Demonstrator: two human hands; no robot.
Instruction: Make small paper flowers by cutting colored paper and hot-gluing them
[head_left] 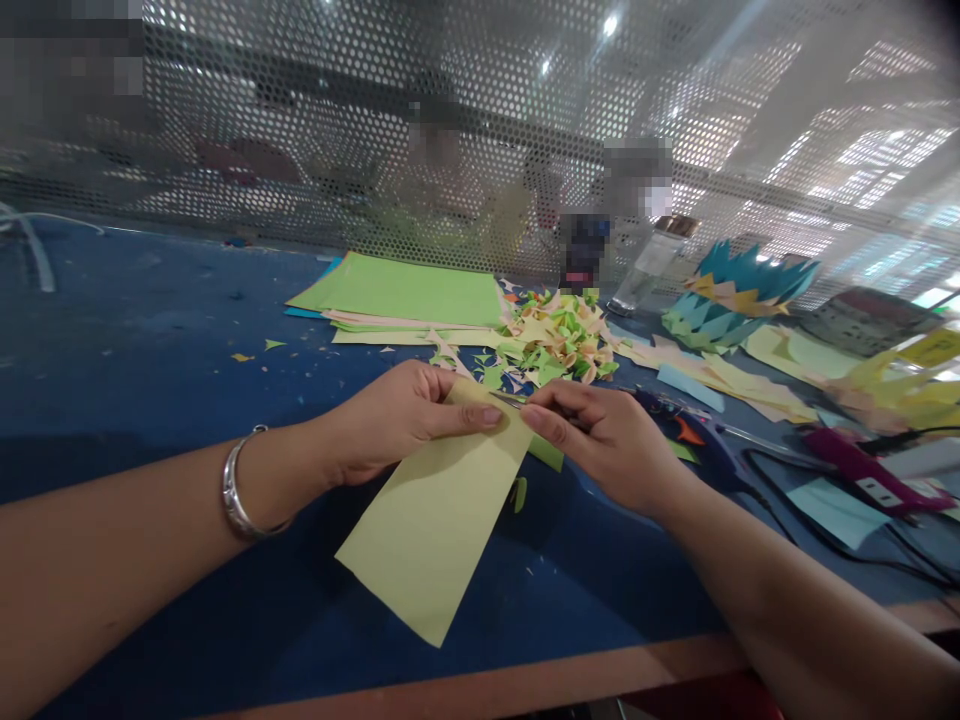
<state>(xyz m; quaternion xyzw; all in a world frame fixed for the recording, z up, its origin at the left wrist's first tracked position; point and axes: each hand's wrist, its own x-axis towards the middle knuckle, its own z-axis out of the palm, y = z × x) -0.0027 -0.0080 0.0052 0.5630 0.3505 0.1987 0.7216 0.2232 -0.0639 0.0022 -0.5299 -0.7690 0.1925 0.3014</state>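
My left hand [401,415] pinches the upper edge of a pale yellow-green paper strip [439,520], which hangs tilted over the blue table top [150,340]. A silver bangle [238,488] circles that wrist. My right hand [604,435] meets the same top edge and grips scissors [510,399]; only their thin metal blades show past the fingers, lying on the paper's corner. A small green offcut [547,455] sits under the right hand.
A pile of small folded paper pieces [555,345] lies just behind the hands. Green and yellow sheets [409,295] are stacked at the back. A teal and yellow paper crown [724,300], a glue bottle [649,265], a magenta glue gun [862,470] with black cable sit right. Perforated screen [300,120] closes the back.
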